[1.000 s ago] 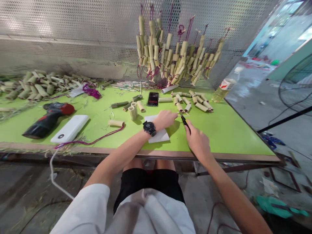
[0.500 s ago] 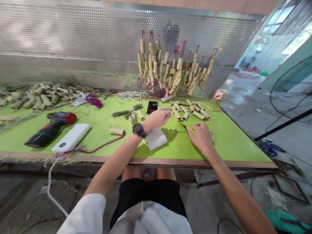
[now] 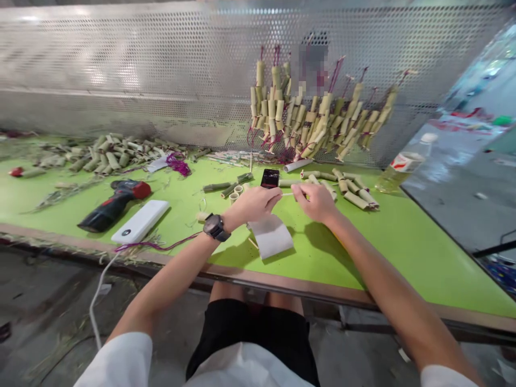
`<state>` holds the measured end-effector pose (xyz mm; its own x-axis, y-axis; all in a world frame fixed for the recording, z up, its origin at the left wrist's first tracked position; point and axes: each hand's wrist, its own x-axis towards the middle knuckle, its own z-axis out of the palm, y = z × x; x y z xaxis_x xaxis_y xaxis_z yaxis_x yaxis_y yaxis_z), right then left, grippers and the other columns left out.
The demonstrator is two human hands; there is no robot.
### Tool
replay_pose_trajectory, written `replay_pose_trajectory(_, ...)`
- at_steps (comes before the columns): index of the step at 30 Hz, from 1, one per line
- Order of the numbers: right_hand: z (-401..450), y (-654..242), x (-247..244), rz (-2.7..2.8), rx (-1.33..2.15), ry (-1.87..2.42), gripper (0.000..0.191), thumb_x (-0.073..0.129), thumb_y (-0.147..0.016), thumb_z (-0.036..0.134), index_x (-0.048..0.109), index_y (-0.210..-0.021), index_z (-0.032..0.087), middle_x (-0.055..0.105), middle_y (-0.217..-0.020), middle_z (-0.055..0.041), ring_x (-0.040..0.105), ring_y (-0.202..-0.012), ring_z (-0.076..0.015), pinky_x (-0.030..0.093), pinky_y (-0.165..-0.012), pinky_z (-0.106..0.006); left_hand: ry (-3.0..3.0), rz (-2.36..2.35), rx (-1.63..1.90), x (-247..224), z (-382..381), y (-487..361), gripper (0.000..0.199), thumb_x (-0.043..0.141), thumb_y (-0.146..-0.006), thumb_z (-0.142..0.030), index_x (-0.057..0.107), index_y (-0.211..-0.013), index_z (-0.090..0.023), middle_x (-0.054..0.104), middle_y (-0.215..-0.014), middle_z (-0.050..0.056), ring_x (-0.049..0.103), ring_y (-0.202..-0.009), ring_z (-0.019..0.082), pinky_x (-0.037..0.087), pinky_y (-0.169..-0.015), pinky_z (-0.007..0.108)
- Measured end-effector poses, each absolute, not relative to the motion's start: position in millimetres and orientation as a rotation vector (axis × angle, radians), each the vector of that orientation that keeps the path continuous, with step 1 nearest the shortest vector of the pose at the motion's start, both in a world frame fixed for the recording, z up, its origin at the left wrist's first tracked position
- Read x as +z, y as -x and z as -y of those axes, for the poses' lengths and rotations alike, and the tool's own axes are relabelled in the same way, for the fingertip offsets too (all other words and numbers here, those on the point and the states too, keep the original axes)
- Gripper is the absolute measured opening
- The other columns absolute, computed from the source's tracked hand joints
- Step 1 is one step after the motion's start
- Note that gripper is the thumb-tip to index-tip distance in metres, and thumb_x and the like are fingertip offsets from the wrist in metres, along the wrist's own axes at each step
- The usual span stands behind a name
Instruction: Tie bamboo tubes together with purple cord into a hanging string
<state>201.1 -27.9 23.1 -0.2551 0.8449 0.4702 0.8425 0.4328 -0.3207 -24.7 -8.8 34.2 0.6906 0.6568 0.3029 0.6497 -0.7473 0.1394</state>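
Note:
A thin pale stick (image 3: 287, 194) spans the gap between my two hands above the green tabletop. My left hand (image 3: 258, 203), with a dark watch (image 3: 216, 227) on its wrist, is closed on one end. At the other end, the fingers of my right hand (image 3: 317, 202) pinch it. Below my left hand lies a creased whitish sheet (image 3: 272, 236), with a short stick by its left edge. Cut bamboo tubes (image 3: 355, 191) strung in groups lie beyond my right hand. Near my left wrist are loose bamboo pieces (image 3: 216, 187), some partly hidden.
A phone (image 3: 270, 178) lies behind my hands. To the left are a cordless drill (image 3: 115, 204), a white power bank (image 3: 140, 221), purple cord (image 3: 178, 164) and a bamboo heap (image 3: 107, 153). Strung bamboo (image 3: 322, 115) hangs on the perforated panel. A bottle (image 3: 405, 164) stands at the right edge.
My right hand has let go of the yellow-handled tool and moved left to the stick, taking hold of its free end. My left hand still holds it. The view has shifted.

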Motion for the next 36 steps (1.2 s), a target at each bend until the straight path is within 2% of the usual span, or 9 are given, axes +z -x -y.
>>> replay_pose_trajectory(3, 26.9, -197.8, 12.7, 2.156, -0.185, 1.475, 0.059, 0.025, -0.111, 0.046, 0.065, -0.075, 0.021, 0.069, -0.075, -0.0096, 0.057, -0.069, -0.022, 0.031, -0.061, -0.034, -2.908, -1.163, 0.51, 27.1, 4.8, 24.1, 0.036, 0.033, -0.11, -0.031, 0.067, -0.11, -0.02, 0.072, -0.092, 0.009, 0.063, -0.074, 0.021, 0.033, -0.062, 0.031)
replay_pose_trajectory(5, 28.7, -196.8, 5.4, 2.22, -0.295, 1.462, 0.054, 0.026, -0.111, 0.039, 0.069, -0.087, 0.019, 0.072, -0.086, -0.0124, 0.061, -0.08, -0.0247, 0.033, -0.065, -0.035, -2.942, -1.191, 0.44, 22.8, 3.6, 23.4, 0.037, 0.033, -0.109, -0.028, 0.068, -0.109, -0.018, 0.072, -0.093, 0.011, 0.063, -0.075, 0.022, 0.034, -0.063, 0.031)
replay_pose_trajectory(8, 29.8, -194.4, -4.4, 2.335, -0.401, 1.394, 0.048, 0.028, -0.112, 0.035, 0.071, -0.103, 0.016, 0.074, -0.102, -0.0155, 0.062, -0.098, -0.0287, 0.035, -0.078, -0.038, -2.985, -1.207, 0.351, 16.3, 1.4, 25.3, 0.034, 0.035, -0.106, -0.024, 0.068, -0.107, -0.016, 0.071, -0.089, 0.012, 0.063, -0.072, 0.023, 0.036, -0.065, 0.033)
replay_pose_trajectory(10, 29.2, -191.5, -9.7, 2.381, -0.424, 1.378, 0.047, 0.028, -0.113, 0.036, 0.07, -0.109, 0.016, 0.075, -0.107, -0.0155, 0.061, -0.1, -0.0291, 0.033, -0.082, -0.039, -2.989, -1.208, 0.335, 12.4, -0.6, 27.8, 0.036, 0.034, -0.107, -0.026, 0.069, -0.108, -0.015, 0.07, -0.083, 0.011, 0.062, -0.07, 0.023, 0.037, -0.065, 0.033)
replay_pose_trajectory(16, 31.3, -180.1, -17.5, 2.403, -0.438, 1.421, 0.048, 0.027, -0.114, 0.033, 0.071, -0.108, 0.014, 0.076, -0.1, -0.0143, 0.06, -0.094, -0.0271, 0.028, -0.077, -0.038, -2.956, -1.268, 0.396, 7.2, -1.2, 30.3, 0.044, 0.035, -0.109, -0.039, 0.072, -0.101, -0.016, 0.071, -0.082, 0.011, 0.062, -0.068, 0.023, 0.037, -0.065, 0.033)
replay_pose_trajectory(23, 36.8, -175.4, -21.8, 2.323, -0.345, 1.429, 0.047, 0.032, -0.114, 0.034, 0.075, -0.107, 0.015, 0.077, -0.098, -0.0135, 0.062, -0.094, -0.0273, 0.031, -0.076, -0.037, -2.921, -1.31, 0.453, 6.4, 3.2, 27.7, 0.044, 0.039, -0.108, -0.039, 0.075, -0.096, -0.017, 0.075, -0.086, 0.012, 0.065, -0.073, 0.024, 0.036, -0.063, 0.033)
replay_pose_trajectory(32, 42.9, -171.4, -23.4, 2.203, -0.149, 1.445, 0.04, 0.039, -0.112, 0.032, 0.076, -0.114, 0.018, 0.08, -0.108, -0.0118, 0.067, -0.098, -0.0272, 0.036, -0.076, -0.036, -2.833, -1.382, 0.447, 6.8, 7.5, 24.1, 0.045, 0.04, -0.105, -0.041, 0.077, -0.097, -0.018, 0.074, -0.083, 0.012, 0.063, -0.073, 0.025, 0.039, -0.065, 0.034)
replay_pose_trajectory(36, 46.3, -166.0, -23.7, 2.146, -0.107, 1.474, 0.039, 0.039, -0.112, 0.03, 0.076, -0.113, 0.018, 0.08, -0.107, -0.012, 0.068, -0.096, -0.0276, 0.037, -0.076, -0.036, -2.813, -1.445, 0.421, 7.2, 10.9, 21.7, 0.044, 0.041, -0.105, -0.041, 0.078, -0.097, -0.018, 0.074, -0.082, 0.013, 0.063, -0.073, 0.026, 0.038, -0.064, 0.034)
